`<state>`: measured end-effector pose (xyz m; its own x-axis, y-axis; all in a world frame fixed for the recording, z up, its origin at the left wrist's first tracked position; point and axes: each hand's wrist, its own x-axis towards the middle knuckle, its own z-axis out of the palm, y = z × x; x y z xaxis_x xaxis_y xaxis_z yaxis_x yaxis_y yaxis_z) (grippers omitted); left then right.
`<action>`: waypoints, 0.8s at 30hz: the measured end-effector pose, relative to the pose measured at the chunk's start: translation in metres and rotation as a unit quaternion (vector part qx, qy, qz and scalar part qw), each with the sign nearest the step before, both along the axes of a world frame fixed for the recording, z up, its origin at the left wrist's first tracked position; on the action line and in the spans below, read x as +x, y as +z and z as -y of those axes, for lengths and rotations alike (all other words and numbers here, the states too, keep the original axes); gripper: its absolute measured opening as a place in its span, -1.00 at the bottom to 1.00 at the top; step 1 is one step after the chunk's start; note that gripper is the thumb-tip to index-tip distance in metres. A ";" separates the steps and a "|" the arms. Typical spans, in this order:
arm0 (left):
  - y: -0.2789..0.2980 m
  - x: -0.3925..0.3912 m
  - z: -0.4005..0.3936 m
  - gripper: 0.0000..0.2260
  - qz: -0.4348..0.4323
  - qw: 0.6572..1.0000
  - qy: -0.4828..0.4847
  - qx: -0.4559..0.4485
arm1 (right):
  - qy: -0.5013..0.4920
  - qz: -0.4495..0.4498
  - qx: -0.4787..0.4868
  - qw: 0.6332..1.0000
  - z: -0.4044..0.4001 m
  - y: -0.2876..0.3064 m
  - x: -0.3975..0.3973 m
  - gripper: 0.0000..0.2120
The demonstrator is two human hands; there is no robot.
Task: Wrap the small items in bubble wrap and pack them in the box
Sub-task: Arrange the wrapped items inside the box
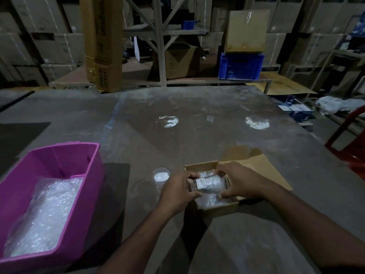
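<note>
A small clear jar wrapped in bubble wrap lies on its side just above the open cardboard box. My left hand grips its left end, where a white label shows. At its right end my right hand holds it with curled fingers. More bubble wrap lines the inside of the box. The box's flaps are folded out to the right.
A pink plastic bin with bubble wrap sheets stands at the left on the grey table. A small clear lid or dish lies left of the box. A red chair stands at the right edge. Shelves with cartons fill the background.
</note>
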<state>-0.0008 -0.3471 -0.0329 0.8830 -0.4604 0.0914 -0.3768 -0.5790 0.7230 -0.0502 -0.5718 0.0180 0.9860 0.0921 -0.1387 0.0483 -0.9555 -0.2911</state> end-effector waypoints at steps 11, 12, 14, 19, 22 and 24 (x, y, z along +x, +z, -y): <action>-0.003 -0.007 0.039 -0.61 0.080 0.972 0.039 0.219 | 0.090 0.032 -0.132 0.987 0.009 -0.030 0.015 -0.42; -0.003 -0.008 0.040 -0.64 0.082 0.968 0.041 0.234 | 0.093 0.032 -0.134 0.986 0.009 -0.033 0.016 -0.42; -0.005 -0.010 0.043 -0.66 0.086 0.961 0.047 0.259 | 0.102 0.033 -0.139 0.984 0.008 -0.037 0.018 -0.43; -0.007 -0.014 0.049 -0.64 0.070 0.950 0.046 0.300 | 0.132 0.035 -0.174 0.975 0.005 -0.040 0.019 -0.48; -0.006 -0.013 0.050 -0.68 0.060 0.941 0.042 0.329 | 0.146 0.047 -0.206 0.967 0.000 -0.040 0.020 -0.51; -0.004 -0.013 0.052 -0.66 0.060 0.933 0.032 0.354 | 0.150 0.048 -0.217 0.963 -0.002 -0.040 0.021 -0.52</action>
